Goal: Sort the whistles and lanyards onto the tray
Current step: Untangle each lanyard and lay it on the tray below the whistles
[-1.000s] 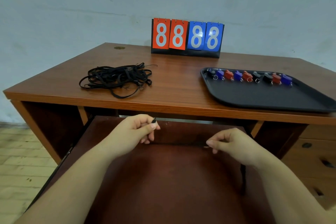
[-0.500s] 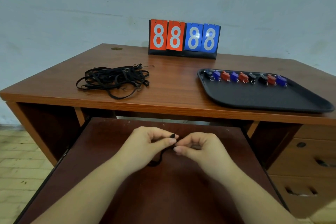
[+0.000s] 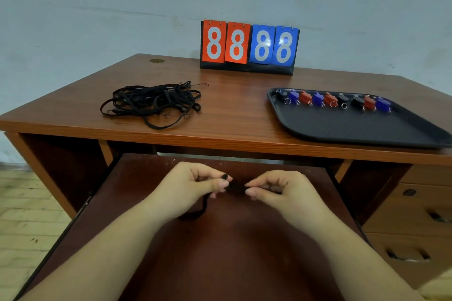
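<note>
My left hand [image 3: 193,187] and my right hand [image 3: 281,190] meet over the pull-out shelf and both pinch one black lanyard [image 3: 236,188]. Its strap hangs in a loop below my left hand. A tangled pile of black lanyards [image 3: 151,102] lies on the desk top at the left. On the right sits a black tray [image 3: 354,129] with a row of several black, blue and red whistles [image 3: 330,100] along its far edge.
A flip scoreboard [image 3: 249,47] reading 8888 stands at the back of the wooden desk [image 3: 232,115]. The dark pull-out shelf [image 3: 220,252] extends under the desk front. Drawers [image 3: 420,222] are at the lower right. Tiled floor shows at the left.
My two hands have come together from about a shelf-width apart. They now hold the lanyard bunched short between them, with a loop of strap hanging below the left hand.
</note>
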